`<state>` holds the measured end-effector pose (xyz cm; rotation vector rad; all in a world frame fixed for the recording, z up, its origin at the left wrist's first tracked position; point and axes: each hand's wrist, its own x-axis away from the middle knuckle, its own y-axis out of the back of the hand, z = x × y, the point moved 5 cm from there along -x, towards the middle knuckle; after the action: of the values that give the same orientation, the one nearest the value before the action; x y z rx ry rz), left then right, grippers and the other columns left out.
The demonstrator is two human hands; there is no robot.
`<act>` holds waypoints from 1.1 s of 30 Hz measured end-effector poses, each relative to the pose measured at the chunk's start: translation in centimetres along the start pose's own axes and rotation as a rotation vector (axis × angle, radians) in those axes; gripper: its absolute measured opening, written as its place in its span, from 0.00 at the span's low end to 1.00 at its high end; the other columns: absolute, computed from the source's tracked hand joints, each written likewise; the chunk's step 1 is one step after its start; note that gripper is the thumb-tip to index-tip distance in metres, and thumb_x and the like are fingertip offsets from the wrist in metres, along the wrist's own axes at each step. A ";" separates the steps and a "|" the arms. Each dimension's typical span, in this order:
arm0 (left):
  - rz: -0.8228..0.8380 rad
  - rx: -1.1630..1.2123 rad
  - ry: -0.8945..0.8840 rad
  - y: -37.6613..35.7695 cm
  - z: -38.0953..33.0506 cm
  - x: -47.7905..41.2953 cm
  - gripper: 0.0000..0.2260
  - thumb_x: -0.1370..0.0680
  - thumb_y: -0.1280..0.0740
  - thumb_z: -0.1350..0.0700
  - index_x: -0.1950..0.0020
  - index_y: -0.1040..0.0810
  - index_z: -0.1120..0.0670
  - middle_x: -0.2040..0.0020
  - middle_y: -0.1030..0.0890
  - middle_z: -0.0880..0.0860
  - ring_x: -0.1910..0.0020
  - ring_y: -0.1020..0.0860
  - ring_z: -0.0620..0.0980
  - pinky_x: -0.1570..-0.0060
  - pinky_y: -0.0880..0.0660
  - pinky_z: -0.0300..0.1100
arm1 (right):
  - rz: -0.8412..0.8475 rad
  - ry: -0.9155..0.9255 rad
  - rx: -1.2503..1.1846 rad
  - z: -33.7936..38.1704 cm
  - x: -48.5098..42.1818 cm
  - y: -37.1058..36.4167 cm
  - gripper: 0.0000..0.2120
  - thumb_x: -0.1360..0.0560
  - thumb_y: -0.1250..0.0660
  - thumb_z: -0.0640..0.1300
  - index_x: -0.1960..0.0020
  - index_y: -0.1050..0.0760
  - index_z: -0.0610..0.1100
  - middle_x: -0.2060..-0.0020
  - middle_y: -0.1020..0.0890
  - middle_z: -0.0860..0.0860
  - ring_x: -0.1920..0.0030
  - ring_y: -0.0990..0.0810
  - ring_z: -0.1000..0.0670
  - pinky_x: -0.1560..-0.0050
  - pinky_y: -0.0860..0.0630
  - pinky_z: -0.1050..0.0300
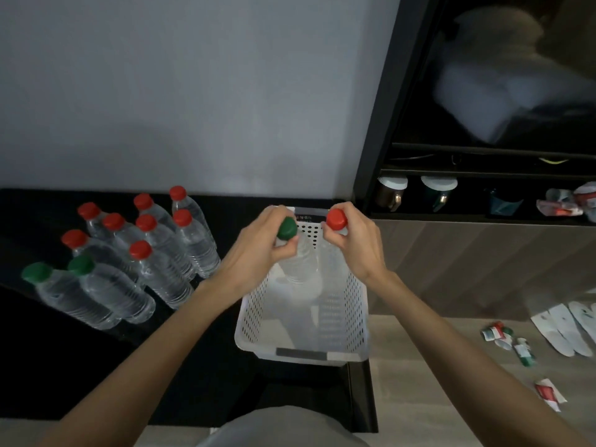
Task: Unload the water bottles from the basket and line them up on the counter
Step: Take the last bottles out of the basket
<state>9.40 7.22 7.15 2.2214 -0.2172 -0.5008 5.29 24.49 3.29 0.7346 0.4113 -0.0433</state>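
Note:
A white perforated basket [354, 304] sits on the black counter [200, 366], right of centre. My left hand [258, 246] grips the neck of a clear water bottle with a green cap [298, 259], held upright over the basket. My right hand [354, 246] grips a red-capped bottle [335, 220] by its neck, also above the basket; its body is mostly hidden. To the left, several clear bottles stand grouped on the counter, most with red caps [190, 240] and two with green caps [109, 285]. No other bottle shows inside the basket.
A grey wall rises behind the counter. A dark shelf unit [483, 195] at right holds mugs and small packets. On the wooden floor at lower right lie white slippers [567, 330] and small packets [496, 333]. The counter edge ends just right of the basket.

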 end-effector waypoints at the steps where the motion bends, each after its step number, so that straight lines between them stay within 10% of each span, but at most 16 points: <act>1: -0.042 0.011 0.008 1.4 0.0 -0.3 0.07 0.24 0.34 0.55 0.48 0.30 0.51 0.56 0.29 0.45 0.60 0.28 0.41 0.59 0.28 0.34 | -0.014 0.037 0.000 1.3 -0.6 0.4 0.08 0.26 0.31 0.47 0.51 0.28 0.46 0.61 0.24 0.55 0.62 0.27 0.53 0.61 0.33 0.60; 13: -0.364 -0.066 0.134 13.4 4.2 1.9 0.07 0.25 0.32 0.59 0.49 0.27 0.56 0.58 0.28 0.49 0.65 0.30 0.44 0.64 0.33 0.33 | -0.062 0.279 -0.207 13.4 -8.2 -1.4 0.11 0.26 0.32 0.48 0.48 0.27 0.43 0.58 0.21 0.52 0.59 0.26 0.55 0.57 0.31 0.66; 33: -0.027 -0.293 0.308 5.0 17.0 6.7 0.11 0.24 0.32 0.57 0.45 0.27 0.60 0.50 0.25 0.56 0.57 0.24 0.52 0.60 0.24 0.45 | 0.607 0.147 0.067 8.6 -5.3 -19.0 0.11 0.24 0.34 0.49 0.45 0.33 0.48 0.51 0.25 0.50 0.53 0.24 0.50 0.54 0.28 0.55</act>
<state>8.37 -9.94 -0.72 1.9826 0.0465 -0.1843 0.03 4.13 -1.13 0.9066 0.3132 0.5720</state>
